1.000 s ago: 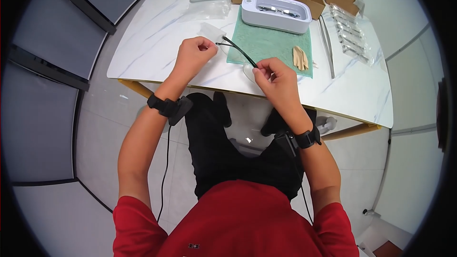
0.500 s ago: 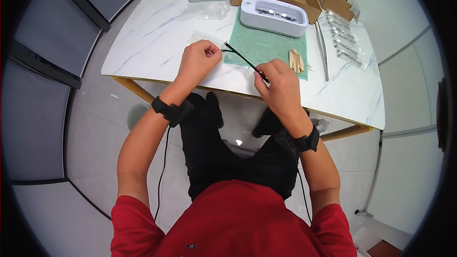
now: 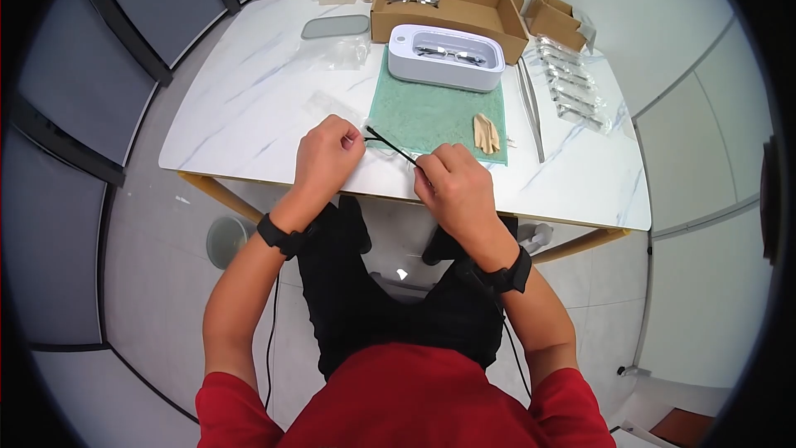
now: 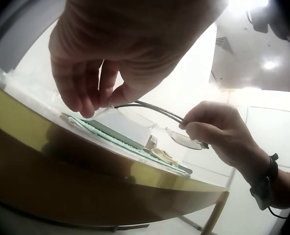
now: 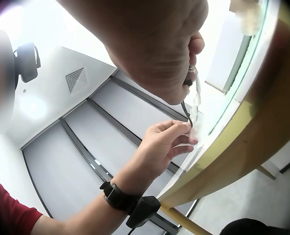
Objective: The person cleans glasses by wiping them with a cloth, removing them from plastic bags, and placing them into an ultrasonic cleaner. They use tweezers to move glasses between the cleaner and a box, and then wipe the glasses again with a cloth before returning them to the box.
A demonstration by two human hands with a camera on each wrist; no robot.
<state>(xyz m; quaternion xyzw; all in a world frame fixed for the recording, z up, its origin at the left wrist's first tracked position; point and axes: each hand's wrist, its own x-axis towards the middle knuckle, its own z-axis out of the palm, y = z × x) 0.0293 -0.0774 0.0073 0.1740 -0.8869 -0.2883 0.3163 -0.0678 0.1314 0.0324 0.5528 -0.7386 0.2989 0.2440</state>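
Note:
A pair of eyeglasses (image 4: 181,139) with clear lenses and thin dark temples is held over the table's front edge. My right hand (image 3: 461,189) grips the glasses at the end where the dark temples (image 3: 393,146) meet the frame. At the other end of the temples, my left hand (image 3: 327,154) pinches a temple tip between thumb and fingers. Something clear and thin shows by the left fingertips (image 4: 88,108). In the right wrist view, my right hand (image 5: 154,49) hides most of the frame.
A white ultrasonic cleaner (image 3: 444,75) with glasses inside stands on a green towel (image 3: 431,116). Beige finger cots (image 3: 486,133) lie on the towel. Behind is a cardboard box (image 3: 489,25) with glasses. Tweezers (image 3: 531,112) and bagged items (image 3: 572,87) lie right; a grey lid (image 3: 335,26) lies left.
The head view has shifted, so the table sits lower and further left in it. Both hands keep hold of the glasses; the right hand's knuckles have turned more upward.

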